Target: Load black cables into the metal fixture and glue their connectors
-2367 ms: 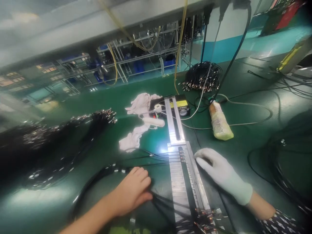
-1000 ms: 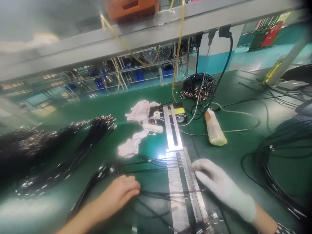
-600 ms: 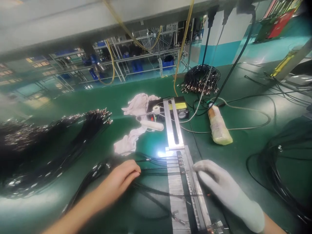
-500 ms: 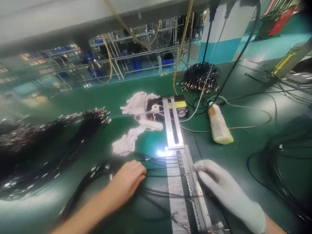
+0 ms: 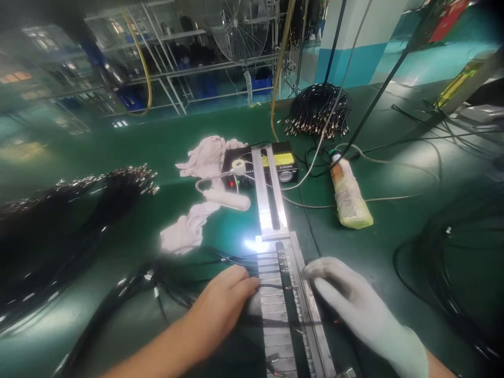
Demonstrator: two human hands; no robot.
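My left hand, bare, is closed in a pinch on a thin black cable at the left edge of the slotted metal fixture. That cable lies across the slots, its end reaching the dark strip. In a white glove, my right hand rests its fingertips against the fixture's right-hand rail. Its thumb and forefinger are slightly apart, with nothing visible between them. Several more cables lie in the far slots, near a bright light. A slotted metal bracket extends from the fixture's far end.
Behind the bracket stands a black box. White gloves and a white handheld piece lie left of it. Cable bundles lie left, far back and right. A wrapped bottle-shaped thing lies on the right.
My left hand has moved right to the fixture's edge, with the cable now lying over the slots. My right hand stays at the rail. The camera view has shifted slightly.
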